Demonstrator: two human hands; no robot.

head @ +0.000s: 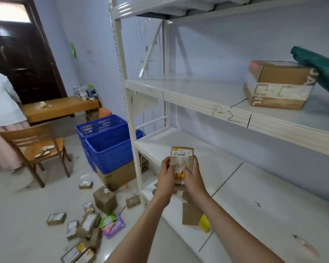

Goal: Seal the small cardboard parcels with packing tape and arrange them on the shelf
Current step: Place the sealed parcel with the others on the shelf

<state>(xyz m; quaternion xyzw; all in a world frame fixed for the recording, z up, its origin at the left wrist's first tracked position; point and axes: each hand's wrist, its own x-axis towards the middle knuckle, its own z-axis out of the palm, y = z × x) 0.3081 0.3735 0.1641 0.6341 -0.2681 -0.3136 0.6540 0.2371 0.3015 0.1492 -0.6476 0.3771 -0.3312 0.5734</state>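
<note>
Parcels (78, 232) lie scattered on the floor at far left, a loose heap of small cardboard boxes, several with white labels; whether any carry tape cannot be told from here. Two blue crates (106, 143) stand behind them on a bigger carton, against the shelf post.

Left hand (166, 173): fingers curled round the left edge of a small parcel (181, 160), thumb on its face. Parcel is held upright, label and barcode at top, a pale strip running down the middle, above the lower shelf (254, 196). Right hand (193, 174): grips the right edge, thumb pressing near the strip. No tape roll in view.

Judgement: step in hand is smoothing the seal. To do it well, keep the left hand as the clamp and run the right thumb along the strip from centre outward, so the ends lie flat over the edges and no bubble lifts the flap. Check both ends before letting go.

Below the hands, an open flap of cardboard and a yellow packet (204, 223) rest on the shelf. Far right, upper shelf: one large taped box (279, 86), a green roll touching its top.
</note>
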